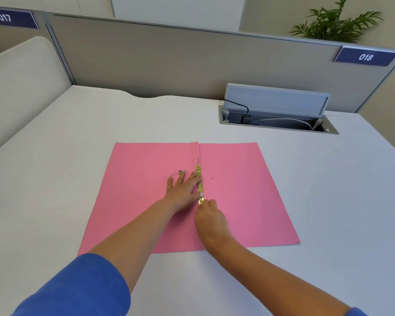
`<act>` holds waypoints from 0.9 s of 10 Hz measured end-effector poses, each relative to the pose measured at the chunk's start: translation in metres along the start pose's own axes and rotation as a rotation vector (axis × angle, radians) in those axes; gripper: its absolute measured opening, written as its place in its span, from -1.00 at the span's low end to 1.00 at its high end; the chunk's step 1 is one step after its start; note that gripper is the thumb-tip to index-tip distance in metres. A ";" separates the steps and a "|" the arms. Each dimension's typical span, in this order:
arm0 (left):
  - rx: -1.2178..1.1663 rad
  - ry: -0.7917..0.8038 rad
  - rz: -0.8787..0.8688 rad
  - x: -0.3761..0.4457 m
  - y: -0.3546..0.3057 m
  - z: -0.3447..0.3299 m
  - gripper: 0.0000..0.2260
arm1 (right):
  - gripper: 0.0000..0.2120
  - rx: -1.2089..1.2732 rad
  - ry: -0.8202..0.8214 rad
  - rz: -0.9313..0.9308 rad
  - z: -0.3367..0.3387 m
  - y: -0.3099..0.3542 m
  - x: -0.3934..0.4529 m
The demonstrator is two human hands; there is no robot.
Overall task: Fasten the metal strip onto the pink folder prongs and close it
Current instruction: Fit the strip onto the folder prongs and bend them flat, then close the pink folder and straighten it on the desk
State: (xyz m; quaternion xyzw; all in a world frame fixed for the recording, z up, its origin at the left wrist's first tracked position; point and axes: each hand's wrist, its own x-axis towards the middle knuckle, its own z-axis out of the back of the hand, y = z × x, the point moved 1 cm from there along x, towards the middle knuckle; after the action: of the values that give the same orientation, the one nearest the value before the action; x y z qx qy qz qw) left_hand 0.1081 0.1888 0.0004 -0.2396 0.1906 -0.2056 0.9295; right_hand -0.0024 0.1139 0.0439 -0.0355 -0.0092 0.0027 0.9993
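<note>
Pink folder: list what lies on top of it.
On the open pink folder: the gold metal strip along the fold, left hand flat, right hand at its near end. Prongs partly hidden.

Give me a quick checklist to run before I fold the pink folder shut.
1. Pink folder lies open and flat on the desk: ok.
2. Metal strip lies along the centre fold: ok.
3. Strip locked onto both prongs: cannot tell; one prong tip points past the strip's far end, and the near end is hidden by fingers.
4. Left hand rests flat on the left cover, against the strip: ok for steadying, not ok for closing.
5. Right hand is at the strip's near end, on the folder: not ok for closing.
6. Covers free of loose items: ok.
</note>
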 end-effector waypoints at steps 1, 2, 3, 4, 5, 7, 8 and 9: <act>-0.004 -0.004 -0.010 -0.002 0.001 0.000 -0.44 | -0.62 -0.039 -0.055 0.015 -0.008 -0.008 -0.008; 0.007 -0.014 -0.014 -0.002 0.001 0.000 -0.45 | -0.56 0.012 -0.044 0.021 -0.014 -0.018 -0.014; 0.006 -0.015 -0.013 -0.002 0.000 0.000 -0.46 | -0.56 0.149 -0.030 0.041 -0.019 -0.030 -0.019; 0.013 -0.012 -0.006 -0.002 0.001 0.000 -0.46 | -0.54 0.347 0.062 -0.002 -0.024 -0.048 -0.019; 0.020 -0.009 0.001 -0.002 0.002 0.000 -0.46 | -0.45 0.343 0.111 -0.069 -0.025 -0.075 -0.015; 0.005 0.003 0.006 -0.003 -0.001 0.002 -0.46 | -0.11 0.329 0.375 -0.174 -0.022 -0.115 -0.007; -0.028 -0.035 0.003 -0.006 -0.004 0.006 -0.49 | -0.06 0.331 0.403 -0.186 -0.022 -0.114 -0.001; -0.210 -0.205 -0.005 -0.014 -0.007 0.017 -0.57 | -0.04 0.332 0.416 -0.208 -0.020 -0.112 0.002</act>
State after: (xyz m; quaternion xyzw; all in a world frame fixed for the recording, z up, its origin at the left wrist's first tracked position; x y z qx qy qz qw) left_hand 0.1023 0.1962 0.0212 -0.3557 0.1147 -0.1613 0.9134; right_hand 0.0007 0.0008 0.0322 0.1299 0.1932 -0.1058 0.9667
